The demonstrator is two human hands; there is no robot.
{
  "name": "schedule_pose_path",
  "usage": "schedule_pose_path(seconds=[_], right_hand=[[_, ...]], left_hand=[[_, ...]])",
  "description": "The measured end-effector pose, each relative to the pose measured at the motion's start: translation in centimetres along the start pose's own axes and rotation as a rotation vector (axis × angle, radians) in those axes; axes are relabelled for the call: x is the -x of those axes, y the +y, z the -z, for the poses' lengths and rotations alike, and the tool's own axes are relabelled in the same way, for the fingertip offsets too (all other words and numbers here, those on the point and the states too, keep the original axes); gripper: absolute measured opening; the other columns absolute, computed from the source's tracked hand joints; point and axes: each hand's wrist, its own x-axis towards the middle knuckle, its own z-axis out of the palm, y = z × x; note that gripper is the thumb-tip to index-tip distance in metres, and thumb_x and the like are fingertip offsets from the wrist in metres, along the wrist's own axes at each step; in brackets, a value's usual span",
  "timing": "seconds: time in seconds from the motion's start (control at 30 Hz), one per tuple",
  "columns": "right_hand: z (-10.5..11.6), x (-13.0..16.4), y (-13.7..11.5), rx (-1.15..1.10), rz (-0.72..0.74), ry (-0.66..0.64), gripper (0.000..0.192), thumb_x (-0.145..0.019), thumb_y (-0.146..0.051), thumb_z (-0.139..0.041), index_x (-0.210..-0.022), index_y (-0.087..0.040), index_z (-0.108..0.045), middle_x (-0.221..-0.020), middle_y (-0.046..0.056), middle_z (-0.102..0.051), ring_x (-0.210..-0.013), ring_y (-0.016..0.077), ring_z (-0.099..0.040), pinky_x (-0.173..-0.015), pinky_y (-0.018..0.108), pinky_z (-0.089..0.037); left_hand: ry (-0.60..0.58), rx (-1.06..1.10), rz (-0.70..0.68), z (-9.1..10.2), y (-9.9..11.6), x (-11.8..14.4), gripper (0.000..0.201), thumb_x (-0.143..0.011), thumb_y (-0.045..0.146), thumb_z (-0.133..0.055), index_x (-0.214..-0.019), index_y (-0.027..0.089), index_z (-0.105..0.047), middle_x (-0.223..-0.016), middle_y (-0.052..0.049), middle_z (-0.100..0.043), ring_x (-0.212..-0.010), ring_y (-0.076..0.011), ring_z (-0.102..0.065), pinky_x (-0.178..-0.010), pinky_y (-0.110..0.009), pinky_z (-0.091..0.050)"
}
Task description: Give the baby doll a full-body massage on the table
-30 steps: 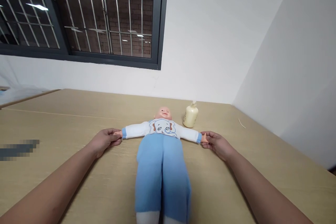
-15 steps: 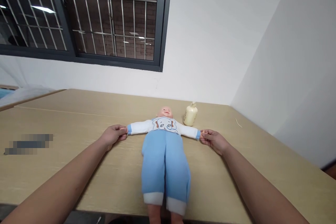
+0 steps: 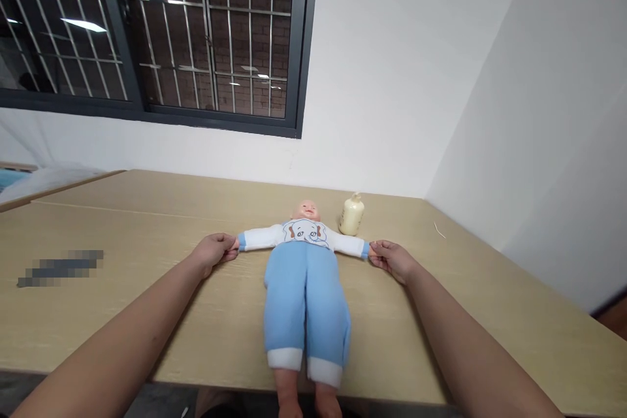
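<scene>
Left hand (image 3: 214, 252): bare, no glove, no ring visible.
Right hand (image 3: 390, 260): bare, no glove, no ring visible.
Forearms: both uncovered along their whole visible length, no sleeves, no watch or band.

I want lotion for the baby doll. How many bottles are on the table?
1. The cream pump bottle stands upright on the wooden table, beside the baby doll and near the back wall. None other shows.
</scene>
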Motion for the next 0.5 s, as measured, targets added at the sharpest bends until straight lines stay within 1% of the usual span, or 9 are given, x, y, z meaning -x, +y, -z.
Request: schedule_pose_path(seconds=[0.17, 0.3, 0.4, 0.5], right_hand=[[-0.20, 0.12, -0.29, 0.008, -0.014, 0.013, 0.035, -0.067, -0.039, -0.090, -0.077, -0.015, -0.067, -0.074, 0.003, -0.064, -0.066, 0.0113, -0.059, -0.063, 0.022, -0.053], [-0.30, 0.26, -0.59, 0.008, -0.020, 0.014, 0.034, -0.068, -0.040, -0.089, -0.079, -0.016, -0.068, -0.077, 0.004, -0.065, -0.067, 0.0119, -0.059, -0.063, 0.022, -0.053], [-0.31, 0.47, -0.74, 0.006, -0.020, 0.016, 0.036, -0.067, -0.043, -0.089, -0.080, -0.016, -0.068, -0.076, 0.003, -0.065, -0.067, 0.0121, -0.058, -0.062, 0.022, -0.052], [-0.42, 0.73, -0.75, 0.008, 0.002, 0.018, 0.037, -0.068, -0.045, -0.088, -0.078, -0.016, -0.067, -0.073, 0.002, -0.063, -0.063, 0.0120, -0.056, -0.059, 0.023, -0.051]], left_hand=[[-0.013, 0.018, 0.019, -0.07, 0.59, 0.56, 0.020, -0.061, 0.015, -0.086, -0.073, 0.009, -0.071, -0.062, -0.005, -0.066, -0.052, -0.0111, -0.061, -0.053, -0.020, -0.054], [-0.008, 0.031, 0.020, -0.11, 0.69, 0.54, 0.020, -0.060, 0.011, -0.084, -0.077, 0.010, -0.073, -0.068, -0.008, -0.069, -0.057, -0.0125, -0.064, -0.055, -0.020, -0.056], [0.002, 0.032, -0.001, -0.06, 0.31, 0.27, 0.022, -0.058, 0.014, -0.086, -0.075, 0.011, -0.072, -0.069, -0.008, -0.070, -0.059, -0.0131, -0.064, -0.056, -0.021, -0.056], [-0.005, 0.024, -0.034, 0.18, -0.22, 0.10, 0.027, -0.058, 0.022, -0.088, -0.077, 0.011, -0.071, -0.061, -0.004, -0.065, -0.052, -0.0110, -0.059, -0.050, -0.019, -0.051]])
